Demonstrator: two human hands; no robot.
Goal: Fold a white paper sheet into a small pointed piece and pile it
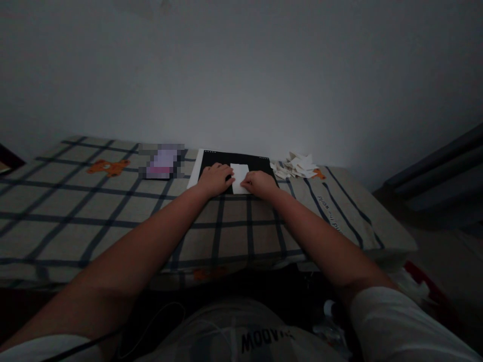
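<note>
The thumb and bent fingers of a person's right hand [260,183] pinch the lower right edge of a small white paper [239,175], while the left hand [215,180] lies loosely spread, gripping nothing, its fingertips at the opposite edge. The paper, upright to the viewer, rests on a black sheet [221,160] near the front of a table spread with a checked cloth [124,201]. It looks light, thin and fairly crisp, likely to take a crease readily, slide on the dark surface and tear if pulled hard; its edges and corners seem the best hold, taken between thumb and forefinger with a flat hand steadying the rest. Just right of the sheet sits a loose heap of white paper pieces [300,166]; to the left lies a pixelated lilac object [163,162], its details obscured.
</note>
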